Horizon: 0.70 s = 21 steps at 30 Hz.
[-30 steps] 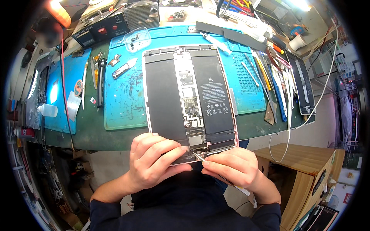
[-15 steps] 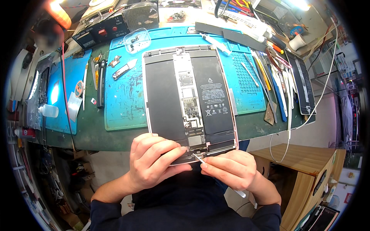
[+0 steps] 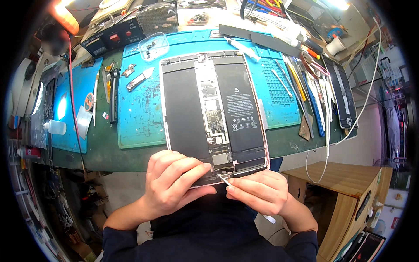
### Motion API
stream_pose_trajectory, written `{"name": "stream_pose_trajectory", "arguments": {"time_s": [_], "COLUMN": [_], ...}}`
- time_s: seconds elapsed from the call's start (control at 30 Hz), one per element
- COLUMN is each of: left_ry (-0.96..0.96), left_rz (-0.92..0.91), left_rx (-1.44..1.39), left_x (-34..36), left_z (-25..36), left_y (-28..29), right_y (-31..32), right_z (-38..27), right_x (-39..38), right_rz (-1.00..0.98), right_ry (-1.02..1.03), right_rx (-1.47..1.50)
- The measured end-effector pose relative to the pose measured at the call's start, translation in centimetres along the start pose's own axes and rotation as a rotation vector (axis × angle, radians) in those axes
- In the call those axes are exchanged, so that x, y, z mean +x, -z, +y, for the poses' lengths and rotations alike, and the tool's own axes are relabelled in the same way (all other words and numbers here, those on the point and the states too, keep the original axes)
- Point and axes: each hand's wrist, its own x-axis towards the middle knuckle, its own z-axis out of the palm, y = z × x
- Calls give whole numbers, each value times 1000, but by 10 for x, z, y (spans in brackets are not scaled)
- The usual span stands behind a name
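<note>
An opened tablet (image 3: 183, 109) lies partly on the blue mat, its near end sticking out past the table's front edge. Two black battery cells flank a strip of circuit board (image 3: 214, 118) down its middle. My left hand (image 3: 172, 183) grips the near edge, thumb below and fingers on top. Pinched in my right hand (image 3: 262, 190) is a slim whitish tool (image 3: 224, 179) with a pointed tip; its rounded back end shows below the palm. The tip rests at the connector area in the middle of the tablet's near end. Fine parts there are too small to make out.
A clear box (image 3: 154, 46) of small parts and a few metal pieces (image 3: 139, 79) lie left of the tablet. A syringe (image 3: 242, 49) sits beyond it. Several hand tools (image 3: 316, 96) and another tablet (image 3: 339, 94) lie right. A white cable (image 3: 328, 146) hangs over the edge.
The tool's tip has shifted very slightly left at the tablet's near end, and my right hand with it. Both hands keep their holds.
</note>
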Motion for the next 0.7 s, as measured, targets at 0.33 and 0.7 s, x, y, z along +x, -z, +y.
{"name": "stream_pose_trajectory", "arguments": {"time_s": [0.33,0.7], "left_ry": [-20,-17], "left_rz": [-10,-10], "left_rx": [8,8], "left_x": [0,0], "left_z": [-2,-3], "left_y": [0,0], "right_y": [8,10], "right_z": [0,-2], "right_x": [5,8], "right_rz": [-52,-86], "right_ry": [-38,-69], "right_rx": [38,37]}}
